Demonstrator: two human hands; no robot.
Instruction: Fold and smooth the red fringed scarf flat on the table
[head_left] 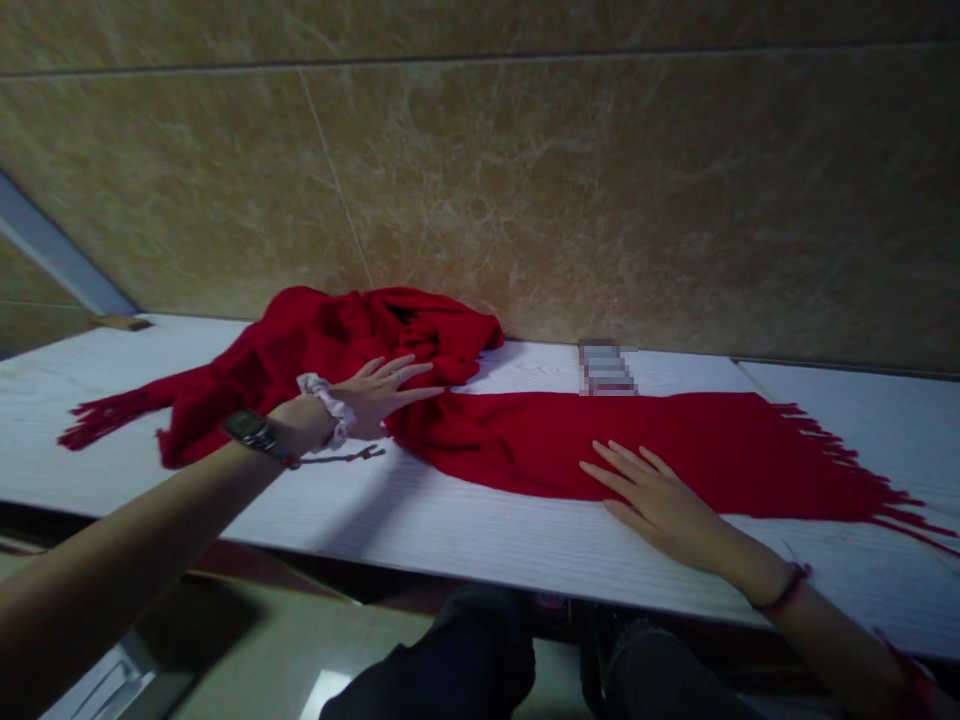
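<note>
A red fringed scarf (pixel 675 440) stretches along the white tabletop. Its right part lies flat and smooth, with the fringe spread at the far right. The left part is bunched in a loose heap against the wall, and another fringed end trails to the left. My left hand (pixel 379 395), fingers extended, is over the scarf where the heap meets the flat part; whether it touches the cloth I cannot tell. My right hand (pixel 652 495) rests with fingers spread on the near edge of the flat part. Neither hand grips anything.
A brown marbled tile wall (pixel 480 200) rises behind the white tabletop (pixel 465 530). A small blurred-out item (pixel 606 368) sits between scarf and wall. A small brown block (pixel 124 323) lies at the back left. My legs (pixel 450 660) are below the front edge.
</note>
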